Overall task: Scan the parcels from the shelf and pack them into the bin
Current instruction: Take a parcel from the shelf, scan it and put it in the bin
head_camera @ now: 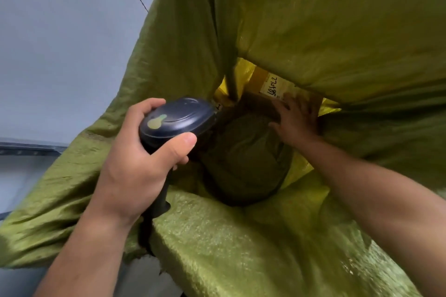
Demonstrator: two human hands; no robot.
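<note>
Looking straight down into a green woven sack [241,236], mouth pulled wide. Over the sack's near left rim, a left hand [135,164] with its grip clenched round the handle of a dark blue scanner [178,120], thumb across the neck, head tilted toward the sack's opening. Deep inside the sack, a right hand [296,120], grip released, fingers spread and laid flat on a brown parcel [260,101] at the sack's far side. On that parcel, just beyond the fingertips, a pale label [274,85] with handwritten black marks. In the middle of the sack, nearer than the parcel and right up against it, a rounded bundle [243,159] wrapped in dark green. Around both, against the sack's inner wall, bright yellow plastic [299,166]. Outside the sack, to its left, a plain grey wall [60,43].
</note>
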